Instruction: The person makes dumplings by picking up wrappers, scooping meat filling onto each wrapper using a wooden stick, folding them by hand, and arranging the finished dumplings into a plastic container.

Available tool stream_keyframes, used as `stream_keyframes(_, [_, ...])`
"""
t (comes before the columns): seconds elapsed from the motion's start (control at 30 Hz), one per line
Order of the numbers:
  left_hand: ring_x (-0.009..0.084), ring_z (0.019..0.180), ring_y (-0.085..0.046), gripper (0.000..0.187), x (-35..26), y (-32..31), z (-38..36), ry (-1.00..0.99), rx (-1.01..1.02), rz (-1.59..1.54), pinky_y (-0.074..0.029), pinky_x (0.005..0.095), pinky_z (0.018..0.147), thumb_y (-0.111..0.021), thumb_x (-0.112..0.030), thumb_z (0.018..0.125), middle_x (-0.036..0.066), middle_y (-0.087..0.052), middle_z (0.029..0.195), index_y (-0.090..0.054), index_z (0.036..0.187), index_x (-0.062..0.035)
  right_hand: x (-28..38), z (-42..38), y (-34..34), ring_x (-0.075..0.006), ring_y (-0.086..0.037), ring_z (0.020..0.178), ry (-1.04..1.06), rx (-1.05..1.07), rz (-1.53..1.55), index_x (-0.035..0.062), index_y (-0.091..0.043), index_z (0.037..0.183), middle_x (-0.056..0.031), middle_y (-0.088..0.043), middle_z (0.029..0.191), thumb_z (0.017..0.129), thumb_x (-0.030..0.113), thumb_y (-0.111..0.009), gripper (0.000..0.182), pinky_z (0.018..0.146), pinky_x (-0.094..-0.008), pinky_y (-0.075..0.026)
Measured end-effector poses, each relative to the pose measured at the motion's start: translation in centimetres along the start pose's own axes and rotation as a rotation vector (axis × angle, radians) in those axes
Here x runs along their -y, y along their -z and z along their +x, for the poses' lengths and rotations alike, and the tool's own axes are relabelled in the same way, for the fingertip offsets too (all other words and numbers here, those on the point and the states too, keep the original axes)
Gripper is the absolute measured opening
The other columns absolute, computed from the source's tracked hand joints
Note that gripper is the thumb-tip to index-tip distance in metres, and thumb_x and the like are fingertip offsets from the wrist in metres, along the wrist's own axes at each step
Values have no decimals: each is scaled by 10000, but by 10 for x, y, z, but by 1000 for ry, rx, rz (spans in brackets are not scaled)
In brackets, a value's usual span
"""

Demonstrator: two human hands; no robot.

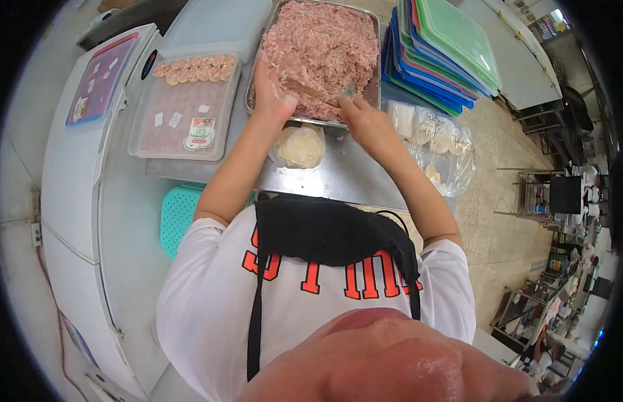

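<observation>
At the left edge of a metal tray (379,47) heaped with ground meat (321,43), my left hand (272,95) is raised and cupped. What lies in its palm, if anything, is too hard to make out. My right hand (366,122) grips a flat wooden spatula (310,89), whose far end reaches over the meat to the left hand. Just below the tray, a stack of round pale dumpling wrappers (300,147) lies on plastic on the metal table (241,175).
Left stands a clear container (221,137) with rows of filled dumplings (194,69) along its back. Stacked coloured lids (452,57) rise at the right. Bagged wrapper packs (432,130) lie before them. A turquoise perforated basket (177,221) sits below the table, beside a white freezer (70,174).
</observation>
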State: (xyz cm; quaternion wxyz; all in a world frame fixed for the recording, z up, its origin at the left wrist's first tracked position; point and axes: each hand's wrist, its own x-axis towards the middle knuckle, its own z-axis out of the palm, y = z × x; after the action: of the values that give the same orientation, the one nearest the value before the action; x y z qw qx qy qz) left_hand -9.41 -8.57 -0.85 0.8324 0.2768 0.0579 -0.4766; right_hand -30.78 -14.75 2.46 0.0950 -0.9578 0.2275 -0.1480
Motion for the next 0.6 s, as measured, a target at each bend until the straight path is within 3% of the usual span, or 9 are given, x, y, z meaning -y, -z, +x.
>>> stream_keyframes(0.1, [346,1141,-512,604,-3,5,5,-42,12,-69,-385,490,1022,-547,-511,894,189,-556,1221,-516,1201,8,-31,6,4,-349,-622,749,134,-35,82,67,-623,1028,-139,-616,837,933,184,-528,178,628,-420,-489])
stream_keyframes(0.17, [340,1194,-493,538,-9,24,13,-81,284,118,-376,482,1042,-599,-387,887,179,-538,1272,-489,1252,-7,-44,10,14,-312,-629,707,228,-43,122,46,-625,1015,-118,-608,772,950,192,-518,193,603,-396,-484])
stream_keyframes(0.2, [340,1194,-493,538,-12,17,1,-91,282,121,-376,482,1042,-599,-387,887,179,-538,1272,-489,1252,-7,-47,9,17,-237,-594,650,63,-21,361,24,-630,1032,-79,-565,702,966,208,-508,231,567,-353,-460])
stream_keyframes(0.27, [296,1220,-489,555,-14,4,-29,-83,459,575,-359,427,1064,-676,-225,836,167,-535,1297,-460,1310,-34,-54,11,27,-60,-446,558,-154,165,709,-27,-621,1139,21,-440,588,1000,250,-481,340,499,-238,-372])
stream_keyframes(0.3, [296,1220,-489,555,-14,0,-30,-89,452,572,-359,427,1064,-676,-225,836,167,-535,1297,-460,1310,-34,-54,12,34,-60,-446,558,-146,171,709,-27,-621,1139,21,-440,588,1000,250,-481,340,499,-238,-372])
stream_keyframes(0.37, [256,1072,-605,580,-14,-6,-31,-906,465,1377,-465,355,922,-741,-146,758,136,-606,1199,-517,1292,-107,-52,13,45,-166,-526,644,-262,447,837,-30,-613,1113,-61,-535,664,968,246,-519,326,630,-333,-462])
stream_keyframes(0.5, [224,1008,-624,536,-26,-22,-43,-768,611,1558,-474,337,890,-755,-139,717,110,-648,1130,-571,1217,-75,-56,12,46,-196,-589,710,-119,441,765,-27,-607,1147,-84,-638,752,962,252,-531,343,679,-339,-478])
stream_keyframes(0.57, [233,945,-636,421,-29,-26,-44,-482,654,1639,-480,353,868,-742,-157,712,104,-676,1038,-634,1106,-58,-56,10,35,-220,-635,816,69,360,747,-22,-617,1144,-151,-695,932,961,261,-535,347,745,-336,-487])
stream_keyframes(0.6, [233,945,-636,421,-28,-24,-41,-483,647,1642,-480,353,868,-742,-157,712,104,-676,1038,-634,1106,-58,-62,10,25,-220,-635,816,74,363,750,-22,-617,1144,-151,-695,932,961,261,-535,347,745,-336,-487])
